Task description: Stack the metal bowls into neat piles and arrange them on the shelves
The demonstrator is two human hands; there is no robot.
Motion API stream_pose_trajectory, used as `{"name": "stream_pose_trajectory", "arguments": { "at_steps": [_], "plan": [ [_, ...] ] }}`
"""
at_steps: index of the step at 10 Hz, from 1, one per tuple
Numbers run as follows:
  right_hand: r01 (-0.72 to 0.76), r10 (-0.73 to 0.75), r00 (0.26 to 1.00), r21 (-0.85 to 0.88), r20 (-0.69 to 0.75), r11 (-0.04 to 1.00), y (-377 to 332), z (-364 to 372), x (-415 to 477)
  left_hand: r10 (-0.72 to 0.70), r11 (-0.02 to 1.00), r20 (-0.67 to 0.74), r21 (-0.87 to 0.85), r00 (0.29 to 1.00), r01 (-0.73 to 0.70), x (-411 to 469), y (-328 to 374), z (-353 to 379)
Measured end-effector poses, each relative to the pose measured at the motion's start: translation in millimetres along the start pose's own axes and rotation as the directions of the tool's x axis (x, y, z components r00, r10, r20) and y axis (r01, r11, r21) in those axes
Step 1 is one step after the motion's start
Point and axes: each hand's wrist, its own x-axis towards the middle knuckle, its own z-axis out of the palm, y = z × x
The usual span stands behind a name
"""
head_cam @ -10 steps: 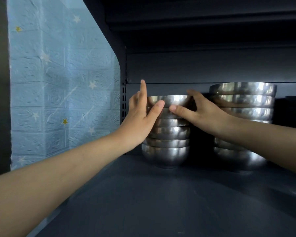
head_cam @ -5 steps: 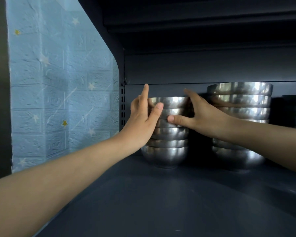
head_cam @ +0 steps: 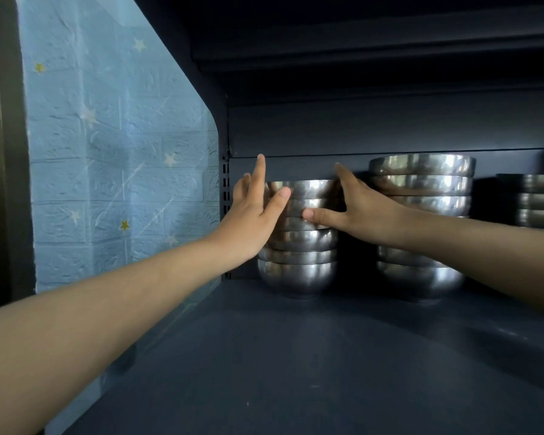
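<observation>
The pile of six shiny steel bowls point(head_cam: 300, 237) stands at the dark blue metal shelf's point(head_cam: 264, 365) back-left corner, bare shelf before it. Left hand point(head_cam: 253, 224) and right hand point(head_cam: 358, 211) press its sides, fingers spread. Beside it a taller bowl pile point(head_cam: 421, 227); a third point(head_cam: 539, 199), perhaps four bowls, sits dim at the right edge.

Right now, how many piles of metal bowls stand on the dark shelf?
3. The short left pile of metal bowls sits between both hands. The taller middle pile stands beside it. A third pile is cut off at the right edge; more may be hidden.
</observation>
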Motion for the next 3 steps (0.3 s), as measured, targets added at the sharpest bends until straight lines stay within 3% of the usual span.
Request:
{"name": "stream_pose_trajectory", "arguments": {
  "at_steps": [3],
  "plan": [
    [0.021, -0.022, 1.000, -0.192, -0.005, 0.981, -14.9, -28.5, -31.5, -0.078, 0.957, 0.018, 0.281, 0.997, 0.070, -28.0, 26.9, -30.9]
  ]
}}
